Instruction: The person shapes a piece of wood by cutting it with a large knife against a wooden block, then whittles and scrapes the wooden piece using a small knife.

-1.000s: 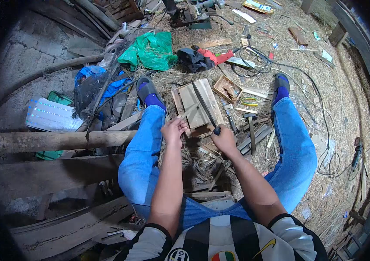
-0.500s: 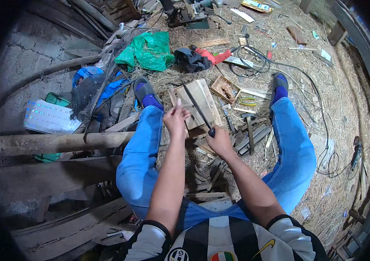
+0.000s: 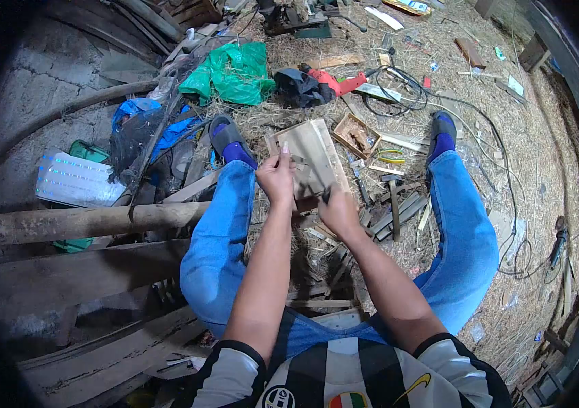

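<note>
My right hand (image 3: 338,214) is closed round the black handle of a long, thin, dark-bladed file (image 3: 328,194). The blade is smeared by motion and lies over a pale wooden board (image 3: 334,166) between my feet. To the left, my left hand (image 3: 276,180) is at the board's left edge, thumb pointing up and the other fingers curled; what they hold, if anything, is hidden. Right of the board are a small wooden box (image 3: 344,141) with shavings inside, yellow-handled pliers (image 3: 390,159), a chisel-like tool (image 3: 361,188) and a hammer (image 3: 393,207).
Beyond the board lie a red power tool (image 3: 344,83), a coiled black cable (image 3: 412,95) and a green plastic bag (image 3: 238,75). A thick wooden pole (image 3: 99,224) runs along the left. Straw and wood scraps cover the ground.
The file's blade was sharp before and is now blurred, its handle slightly nearer the board. My left hand has shifted slightly; its thumb still points up.
</note>
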The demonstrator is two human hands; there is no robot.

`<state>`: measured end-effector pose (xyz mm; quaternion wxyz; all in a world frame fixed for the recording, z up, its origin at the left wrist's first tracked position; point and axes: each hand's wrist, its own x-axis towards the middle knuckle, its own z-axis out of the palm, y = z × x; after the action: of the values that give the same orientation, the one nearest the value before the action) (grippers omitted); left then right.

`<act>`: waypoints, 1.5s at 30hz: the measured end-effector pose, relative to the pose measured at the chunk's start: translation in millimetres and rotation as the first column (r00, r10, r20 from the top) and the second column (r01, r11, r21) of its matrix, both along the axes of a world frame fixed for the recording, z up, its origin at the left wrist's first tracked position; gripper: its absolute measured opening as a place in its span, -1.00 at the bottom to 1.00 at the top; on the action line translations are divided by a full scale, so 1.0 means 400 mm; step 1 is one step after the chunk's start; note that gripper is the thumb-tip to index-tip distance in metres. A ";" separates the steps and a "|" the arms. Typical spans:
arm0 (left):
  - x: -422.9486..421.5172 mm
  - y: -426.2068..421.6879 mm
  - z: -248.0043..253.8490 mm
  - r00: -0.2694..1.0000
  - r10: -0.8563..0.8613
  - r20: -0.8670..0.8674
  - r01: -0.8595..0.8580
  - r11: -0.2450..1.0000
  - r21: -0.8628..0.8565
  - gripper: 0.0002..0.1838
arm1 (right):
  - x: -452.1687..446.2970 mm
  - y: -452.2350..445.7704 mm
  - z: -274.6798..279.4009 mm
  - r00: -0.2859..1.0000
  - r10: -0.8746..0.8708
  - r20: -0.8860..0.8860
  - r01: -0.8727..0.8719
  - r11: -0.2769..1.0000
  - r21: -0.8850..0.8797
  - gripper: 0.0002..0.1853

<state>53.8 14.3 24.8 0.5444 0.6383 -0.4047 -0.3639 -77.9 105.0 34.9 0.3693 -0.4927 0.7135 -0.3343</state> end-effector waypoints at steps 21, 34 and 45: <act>0.005 0.025 -0.037 0.984 0.149 -0.097 -0.155 0.987 -0.051 -0.64 | 0.011 -0.010 -0.005 0.992 0.115 -0.055 -0.107 0.986 0.131 -0.73; -0.035 0.034 -0.005 0.991 0.118 -0.062 -0.120 0.992 -0.030 -0.60 | 0.027 0.005 -0.064 0.988 0.133 -0.077 -0.120 0.981 0.154 -0.69; -0.046 0.032 0.001 0.998 0.062 0.033 -0.061 0.998 -0.026 -0.57 | 0.022 0.015 -0.007 0.992 -0.117 0.053 0.121 0.989 -0.080 -0.71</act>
<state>35.4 27.3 25.3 0.5564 0.6495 -0.3986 -0.3311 -69.1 111.0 32.1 0.3451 -0.4561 0.7180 -0.3967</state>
